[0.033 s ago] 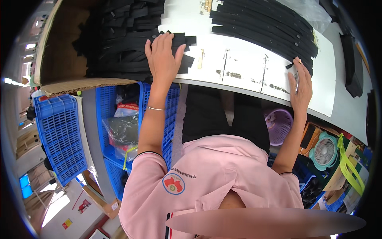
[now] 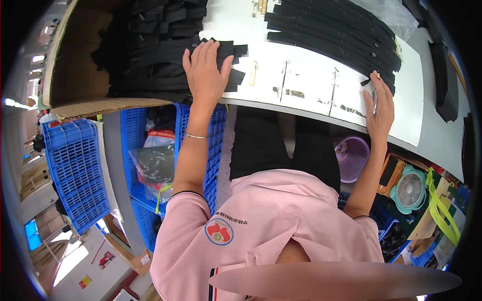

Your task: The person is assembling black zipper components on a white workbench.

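Observation:
My left hand [image 2: 207, 75] lies palm down with fingers spread. It rests on the right edge of a heap of black fabric strips [image 2: 155, 65]. Over at the right, my right hand [image 2: 382, 111] is curled round a slim silver tool [image 2: 374, 103], whose kind I cannot make out. Its fingertips touch the near right end of a row of black strips [image 2: 326, 30] laid side by side. A small black piece [image 2: 365, 83] sits just left of those fingertips. Most of the tool is hidden by the hand.
The white tabletop [image 2: 306, 75] has dark marks and lines. An open cardboard box [image 2: 75, 65] stands at the left. Below the table are blue crates [image 2: 135, 150], a purple basket [image 2: 356, 160] and a teal fan [image 2: 409, 190]. Clear plastic [image 2: 389, 15] lies at the far right.

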Action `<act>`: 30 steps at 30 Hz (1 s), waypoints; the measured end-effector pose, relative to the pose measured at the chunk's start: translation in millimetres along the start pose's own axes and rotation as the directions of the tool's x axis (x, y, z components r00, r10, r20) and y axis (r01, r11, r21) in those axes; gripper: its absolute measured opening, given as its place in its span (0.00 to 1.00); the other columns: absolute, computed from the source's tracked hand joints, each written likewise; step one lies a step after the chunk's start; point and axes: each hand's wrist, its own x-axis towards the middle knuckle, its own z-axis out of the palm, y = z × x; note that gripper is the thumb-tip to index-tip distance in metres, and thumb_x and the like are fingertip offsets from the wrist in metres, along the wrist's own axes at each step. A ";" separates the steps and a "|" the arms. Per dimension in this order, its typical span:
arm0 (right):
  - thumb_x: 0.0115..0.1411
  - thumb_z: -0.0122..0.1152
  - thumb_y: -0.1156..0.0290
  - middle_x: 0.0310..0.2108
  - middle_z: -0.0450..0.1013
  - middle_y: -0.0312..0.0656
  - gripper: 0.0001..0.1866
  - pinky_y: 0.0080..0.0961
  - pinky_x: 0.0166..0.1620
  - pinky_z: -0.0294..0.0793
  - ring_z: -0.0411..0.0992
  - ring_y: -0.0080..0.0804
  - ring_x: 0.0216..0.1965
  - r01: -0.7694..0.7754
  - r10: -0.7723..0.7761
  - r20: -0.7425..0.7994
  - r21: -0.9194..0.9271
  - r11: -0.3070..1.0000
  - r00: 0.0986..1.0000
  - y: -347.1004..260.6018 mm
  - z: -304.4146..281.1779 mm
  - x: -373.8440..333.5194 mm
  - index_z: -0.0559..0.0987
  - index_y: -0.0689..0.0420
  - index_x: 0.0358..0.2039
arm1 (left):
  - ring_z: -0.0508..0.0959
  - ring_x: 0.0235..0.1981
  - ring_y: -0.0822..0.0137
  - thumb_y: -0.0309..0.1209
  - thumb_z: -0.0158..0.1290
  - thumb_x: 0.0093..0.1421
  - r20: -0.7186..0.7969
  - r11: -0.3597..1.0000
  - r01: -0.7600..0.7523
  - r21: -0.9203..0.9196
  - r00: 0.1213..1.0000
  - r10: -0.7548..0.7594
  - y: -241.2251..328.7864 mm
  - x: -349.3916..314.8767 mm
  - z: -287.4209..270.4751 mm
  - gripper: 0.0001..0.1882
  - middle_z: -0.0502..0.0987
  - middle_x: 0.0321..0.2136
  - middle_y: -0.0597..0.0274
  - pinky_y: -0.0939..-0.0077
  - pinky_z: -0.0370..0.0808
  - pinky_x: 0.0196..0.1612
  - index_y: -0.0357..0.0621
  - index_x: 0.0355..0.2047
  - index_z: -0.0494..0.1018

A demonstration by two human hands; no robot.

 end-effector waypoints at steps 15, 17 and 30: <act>0.68 0.62 0.65 0.59 0.77 0.35 0.20 0.37 0.61 0.72 0.73 0.40 0.60 0.004 -0.004 -0.074 0.002 1.000 0.997 2.3 -1.6 -4.7 0.78 0.50 0.59 | 0.80 0.53 0.59 0.29 0.66 0.56 -0.022 0.872 -0.142 -0.468 0.988 0.150 97.7 5.5 -5.6 0.11 0.84 0.42 0.63 0.50 0.60 0.68 0.49 0.40 0.81; 0.67 0.63 0.69 0.56 0.79 0.37 0.19 0.35 0.58 0.74 0.76 0.39 0.56 0.012 -0.010 -0.124 0.009 1.000 0.992 2.5 -0.9 -6.9 0.79 0.50 0.58 | 0.80 0.54 0.59 0.30 0.66 0.57 0.002 0.815 -0.127 -0.566 0.988 0.155 139.9 -5.6 3.0 0.10 0.84 0.41 0.63 0.50 0.60 0.68 0.49 0.40 0.81; 0.60 0.69 0.73 0.58 0.77 0.40 0.28 0.43 0.69 0.59 0.70 0.37 0.65 0.185 -0.182 -0.036 0.198 0.963 0.983 -52.1 11.9 -55.7 0.75 0.53 0.61 | 0.62 0.71 0.47 0.28 0.55 0.66 0.171 0.809 -0.107 -0.578 0.954 0.248 189.1 -31.1 3.3 0.25 0.68 0.66 0.47 0.42 0.50 0.73 0.35 0.63 0.69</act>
